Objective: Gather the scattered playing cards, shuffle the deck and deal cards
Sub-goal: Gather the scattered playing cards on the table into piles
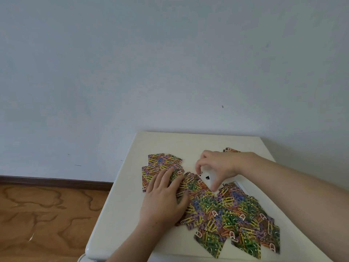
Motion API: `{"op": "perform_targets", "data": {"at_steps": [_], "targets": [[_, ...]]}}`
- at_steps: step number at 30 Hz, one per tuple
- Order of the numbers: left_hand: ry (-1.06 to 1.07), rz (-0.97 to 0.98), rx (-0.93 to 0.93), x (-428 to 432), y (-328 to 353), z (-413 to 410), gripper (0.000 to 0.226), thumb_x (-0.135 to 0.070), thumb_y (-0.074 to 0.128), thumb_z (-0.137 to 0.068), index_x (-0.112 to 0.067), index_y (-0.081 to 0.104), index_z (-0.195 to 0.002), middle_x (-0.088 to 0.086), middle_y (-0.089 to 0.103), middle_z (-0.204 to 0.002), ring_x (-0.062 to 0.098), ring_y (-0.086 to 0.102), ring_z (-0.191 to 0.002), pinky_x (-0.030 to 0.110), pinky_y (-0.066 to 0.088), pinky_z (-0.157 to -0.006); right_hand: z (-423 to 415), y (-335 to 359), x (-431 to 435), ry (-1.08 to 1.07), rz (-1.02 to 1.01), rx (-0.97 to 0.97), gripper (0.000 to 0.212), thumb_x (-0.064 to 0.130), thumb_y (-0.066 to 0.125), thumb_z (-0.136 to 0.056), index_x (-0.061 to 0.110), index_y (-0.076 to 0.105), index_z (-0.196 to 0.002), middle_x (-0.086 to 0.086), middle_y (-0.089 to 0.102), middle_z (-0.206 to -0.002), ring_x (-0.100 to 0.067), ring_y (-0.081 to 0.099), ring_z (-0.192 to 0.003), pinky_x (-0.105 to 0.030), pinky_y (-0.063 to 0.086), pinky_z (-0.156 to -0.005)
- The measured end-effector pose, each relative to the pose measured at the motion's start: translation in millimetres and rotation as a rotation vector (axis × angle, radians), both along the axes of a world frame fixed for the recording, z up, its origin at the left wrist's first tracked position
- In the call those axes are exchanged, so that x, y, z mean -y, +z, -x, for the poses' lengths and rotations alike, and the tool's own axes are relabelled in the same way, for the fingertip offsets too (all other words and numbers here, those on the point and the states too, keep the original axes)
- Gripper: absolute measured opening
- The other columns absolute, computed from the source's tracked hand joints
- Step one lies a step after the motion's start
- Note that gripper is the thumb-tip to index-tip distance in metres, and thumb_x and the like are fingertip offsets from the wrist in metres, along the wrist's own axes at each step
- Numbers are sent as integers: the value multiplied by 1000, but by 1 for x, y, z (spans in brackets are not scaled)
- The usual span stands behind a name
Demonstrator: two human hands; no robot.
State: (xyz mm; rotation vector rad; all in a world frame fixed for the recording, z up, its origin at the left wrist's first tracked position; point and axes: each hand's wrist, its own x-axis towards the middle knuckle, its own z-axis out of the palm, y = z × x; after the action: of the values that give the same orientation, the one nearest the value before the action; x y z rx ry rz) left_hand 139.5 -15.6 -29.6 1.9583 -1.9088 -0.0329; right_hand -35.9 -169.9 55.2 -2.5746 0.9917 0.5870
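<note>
Playing cards (pixel 226 212) with bright paperclip-patterned backs lie scattered face down across the white table (pixel 120 220), most in an overlapping heap at the front right. My left hand (pixel 164 197) lies flat, fingers spread, on the left part of the spread, touching cards. My right hand (pixel 217 167) pinches a face-up spade card (pixel 206 177), lifting it by its edges above the pile. A few cards (pixel 162 161) sit at the far left, and a small group of cards (pixel 231 149) shows behind my right hand. A face-up king (pixel 236 184) peeks out beside my wrist.
The small table stands against a pale wall (pixel 170 63). Its left edge drops to a wooden floor (pixel 47 214) with a dark skirting board (pixel 56 180).
</note>
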Motion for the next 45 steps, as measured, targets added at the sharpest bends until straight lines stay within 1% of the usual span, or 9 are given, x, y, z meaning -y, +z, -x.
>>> {"op": "perform_targets", "data": {"at_steps": [5, 12, 19, 30, 34, 37, 39, 41, 45], "targets": [[60, 3, -49, 0, 0, 0, 54, -54, 39, -89, -30, 50, -135, -4, 40, -155, 18, 27, -146, 36, 13, -121, 7, -9, 14, -13, 35, 12, 42, 46, 88, -62, 31, 61, -91, 11, 44, -109, -16, 51, -101, -28, 44, -72], [65, -19, -44, 1, 1, 1, 56, -49, 37, -87, -28, 47, -138, -6, 39, -154, 16, 24, -146, 34, 12, -121, 18, -4, 22, -142, -21, 21, 64, 38, 82, -75, 42, 46, -128, 5, 46, -110, -21, 56, -104, -43, 48, -96], [75, -32, -38, 0, 1, 0, 57, -49, 37, -87, -28, 46, -139, -6, 39, -153, 16, 24, -146, 34, 14, -121, 23, 1, 32, -318, 45, -75, 71, 59, 84, -62, 23, 48, -112, 2, 48, -112, -22, 56, -96, -41, 50, -89], [44, 46, -179, -2, 4, 0, 70, -43, 42, -95, -28, 13, -157, -4, 18, -165, 13, 8, -151, 31, 5, -122, 24, 9, 12, -360, -150, 707, 34, 16, 85, -76, 18, 51, -75, 12, 48, -65, 3, 40, -48, -14, 32, -50], [28, 55, -186, -5, 5, -1, 68, -52, 32, -96, -49, -8, -151, -8, 1, -167, 13, -1, -152, 33, 4, -122, 24, 12, 0, -284, -394, 453, 34, 31, 86, -73, 31, 68, -102, 42, 61, -75, 13, 54, -61, 0, 38, -51], [-3, 11, -79, -3, 2, 0, 60, -59, 19, -96, -52, 0, -153, -12, -4, -167, 9, -14, -151, 34, -3, -123, 41, 11, 14, -415, -107, 459, 31, 27, 81, -80, 30, 69, -108, 22, 66, -104, -1, 58, -85, -8, 43, -70], [-9, -24, -28, -1, -2, 0, 60, -62, 13, -95, -50, 11, -153, -15, -7, -166, 8, -19, -150, 35, -6, -123, 53, 7, 21, -416, 164, 143, 46, 33, 75, -82, 26, 62, -125, 3, 57, -129, -16, 56, -113, -28, 45, -95], [5, -41, -12, 2, -3, 1, 60, -64, 12, -94, -48, 23, -151, -14, -6, -166, 9, -17, -150, 35, -5, -123, 64, -1, 22, -331, 318, -117, 51, 45, 67, -83, 32, 58, -131, 2, 48, -141, -23, 46, -129, -40, 36, -108], [18, -56, -1, 4, -4, 1, 62, -65, 12, -93, -47, 29, -149, -11, -3, -167, 9, -13, -151, 34, -5, -122, 71, -11, 21, -220, 317, -66, 42, 48, 55, -91, 43, 56, -133, 7, 35, -154, -21, 29, -142, -40, 22, -116]]}}
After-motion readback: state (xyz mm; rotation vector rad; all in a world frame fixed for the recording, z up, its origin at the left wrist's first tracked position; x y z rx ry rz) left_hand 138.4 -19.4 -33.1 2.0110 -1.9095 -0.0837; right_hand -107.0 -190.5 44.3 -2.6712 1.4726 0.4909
